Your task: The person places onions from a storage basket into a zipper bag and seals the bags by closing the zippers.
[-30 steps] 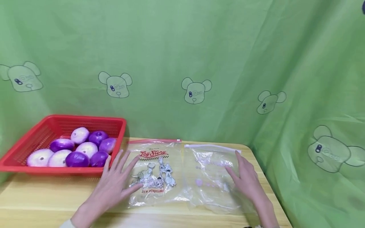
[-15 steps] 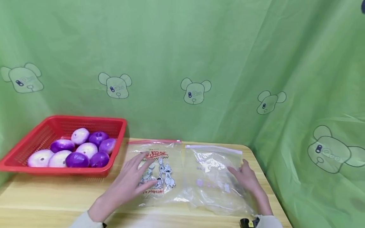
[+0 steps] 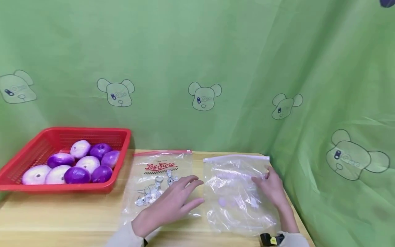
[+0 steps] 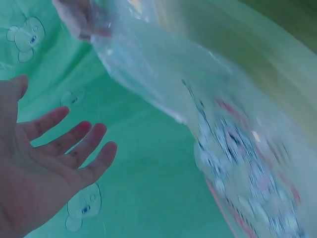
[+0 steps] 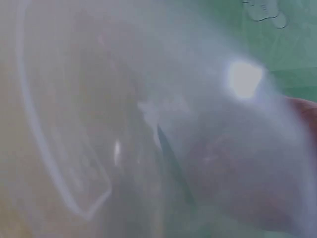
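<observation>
My right hand [image 3: 271,187] pinches the right side of a clear zip bag [image 3: 229,206] with a white zip strip and faint pink print, below its top corner. In the left wrist view that hand [image 4: 77,17] shows at the top with the film between its fingers. My left hand [image 3: 172,202] hovers with spread fingers between the two bags and holds nothing. Its open palm shows in the left wrist view. Under its wrist lies another clear zip bag [image 3: 162,167] with a red zip strip and Toy Story print, partly hidden. Blurred film fills much of the right wrist view.
A red plastic basket [image 3: 121,154] with several purple and whitish onions [image 3: 78,175] stands at the left. The wooden table [image 3: 61,212] ends at the right beside a green curtain [image 3: 166,41] printed with bear heads, which also hangs behind.
My left hand has moved right, from beside the basket across the red-strip bag. My right hand has closed on the white-strip bag's edge, and that bag has shifted slightly right.
</observation>
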Tool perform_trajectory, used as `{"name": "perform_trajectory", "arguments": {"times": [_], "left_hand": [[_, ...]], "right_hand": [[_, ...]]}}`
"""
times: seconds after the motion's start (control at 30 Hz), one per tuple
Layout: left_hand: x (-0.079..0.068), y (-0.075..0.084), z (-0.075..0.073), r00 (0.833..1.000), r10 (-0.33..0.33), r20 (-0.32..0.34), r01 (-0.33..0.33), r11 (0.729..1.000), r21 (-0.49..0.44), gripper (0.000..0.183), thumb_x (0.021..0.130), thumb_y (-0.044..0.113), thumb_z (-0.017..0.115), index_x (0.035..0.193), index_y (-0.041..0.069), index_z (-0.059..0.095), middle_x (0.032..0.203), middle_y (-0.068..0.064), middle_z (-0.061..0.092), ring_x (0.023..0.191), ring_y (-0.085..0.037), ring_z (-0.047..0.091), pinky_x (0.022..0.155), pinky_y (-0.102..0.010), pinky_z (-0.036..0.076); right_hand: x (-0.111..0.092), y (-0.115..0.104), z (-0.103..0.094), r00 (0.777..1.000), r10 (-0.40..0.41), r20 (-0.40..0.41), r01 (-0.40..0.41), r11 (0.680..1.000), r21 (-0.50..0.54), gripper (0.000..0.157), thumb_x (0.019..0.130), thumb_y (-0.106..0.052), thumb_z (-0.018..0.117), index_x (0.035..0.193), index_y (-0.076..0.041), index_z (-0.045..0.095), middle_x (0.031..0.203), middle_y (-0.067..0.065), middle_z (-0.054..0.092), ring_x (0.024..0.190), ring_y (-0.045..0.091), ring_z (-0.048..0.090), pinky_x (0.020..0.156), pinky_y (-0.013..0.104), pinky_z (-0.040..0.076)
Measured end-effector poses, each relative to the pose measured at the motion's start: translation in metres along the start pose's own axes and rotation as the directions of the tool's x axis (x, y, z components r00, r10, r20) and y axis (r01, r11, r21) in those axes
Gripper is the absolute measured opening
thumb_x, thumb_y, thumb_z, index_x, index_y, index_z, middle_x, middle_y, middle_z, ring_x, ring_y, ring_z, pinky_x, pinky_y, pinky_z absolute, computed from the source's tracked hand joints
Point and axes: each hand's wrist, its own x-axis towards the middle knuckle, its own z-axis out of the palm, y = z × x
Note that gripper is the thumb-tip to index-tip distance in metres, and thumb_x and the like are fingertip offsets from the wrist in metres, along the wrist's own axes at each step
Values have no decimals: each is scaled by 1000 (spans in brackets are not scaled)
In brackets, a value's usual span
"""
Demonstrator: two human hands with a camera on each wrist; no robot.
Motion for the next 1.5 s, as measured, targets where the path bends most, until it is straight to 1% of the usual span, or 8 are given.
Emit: {"name": "perform_trajectory", "arguments": {"times": [0.2,0.53,0.63,0.8,1.0,1.17,1.4,1.5], "left_hand": [[7,8,-1,990,-70,122,96,971,-220,56,104,56,33,149,25,41,154,-1,40,141,-22,39,113,-49,37],[16,8,-7,976,-101,194,197,793,-577,46,109,38,29,151,21,40,150,5,46,133,-18,49,111,-41,41],[19,5,-9,976,-90,201,204,709,-675,45,110,34,27,150,18,40,150,1,46,133,-21,50,109,-39,43],[22,4,-16,974,-67,214,217,527,-822,49,111,36,22,144,8,45,147,-6,49,131,-24,52,105,-37,47],[23,5,-27,981,-36,189,190,359,-914,57,110,38,19,139,-2,47,143,-15,50,130,-34,52,101,-44,50],[22,5,-32,987,-31,156,158,266,-951,59,111,37,17,138,-7,45,141,-22,49,129,-43,50,100,-53,49],[23,5,-39,987,-28,160,162,217,-963,55,111,35,21,141,-7,40,143,-28,45,129,-46,49,98,-53,50],[21,8,-41,985,-23,173,174,176,-969,54,110,36,22,144,-5,37,144,-27,45,129,-46,49,99,-52,50]], "right_hand": [[-9,-34,-5,988,-38,-150,50,996,75,83,89,-18,75,153,1,25,93,11,51,71,20,51,55,30,49],[-39,-86,-13,919,-151,-364,163,987,4,61,86,-8,75,138,-2,44,98,15,57,83,23,53,63,21,49],[-50,-98,-12,852,-275,-445,273,959,-71,49,82,-1,76,125,2,52,91,15,60,79,24,56,62,16,46],[-63,-113,-7,728,-452,-515,404,890,-211,42,76,8,77,113,7,57,88,16,62,77,29,60,67,10,40],[-77,-128,-3,629,-557,-542,484,826,-288,32,75,14,73,102,11,57,86,18,60,72,28,56,68,13,37],[-85,-137,0,569,-606,-556,513,790,-337,31,71,14,73,97,9,57,81,17,57,69,29,52,65,21,36],[-91,-148,7,395,-714,-578,615,673,-411,20,71,6,70,84,4,55,78,17,53,71,33,50,64,33,33],[-95,-150,14,338,-759,-556,657,614,-437,15,74,1,65,81,5,53,77,18,52,70,34,49,64,34,32]]}}
